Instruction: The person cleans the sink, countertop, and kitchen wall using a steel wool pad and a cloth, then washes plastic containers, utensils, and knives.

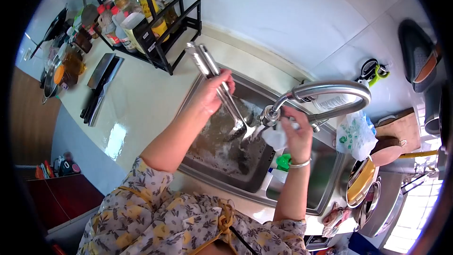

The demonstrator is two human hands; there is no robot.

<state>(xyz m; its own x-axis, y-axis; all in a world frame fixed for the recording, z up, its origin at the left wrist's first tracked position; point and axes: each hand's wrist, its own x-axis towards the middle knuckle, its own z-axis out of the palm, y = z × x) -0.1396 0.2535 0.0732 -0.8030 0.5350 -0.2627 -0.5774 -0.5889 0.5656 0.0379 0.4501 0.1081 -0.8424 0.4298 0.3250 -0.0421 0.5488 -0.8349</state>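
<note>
My left hand (214,93) is wrapped round a bundle of shiny metal utensils (230,106) above the large basin of the steel sink (188,163). Their broad handles point up and away, and the narrower ends, at least one fork- or spoon-like, hang low near the faucet head (270,115). Just right of that faucet head, my right hand (297,134) is closed on a crumpled white cloth or wipe (275,139), slightly blurred. Murky, foamy water (219,137) covers the basin floor.
A bottle with a green cap (283,162) sits in the smaller basin. Left on the counter lie a cleaver and knives (101,87), beside a black rack (163,49) of bottles. Right of the sink are a plastic bag (356,134), scissors (373,72) and a yellow container (361,184).
</note>
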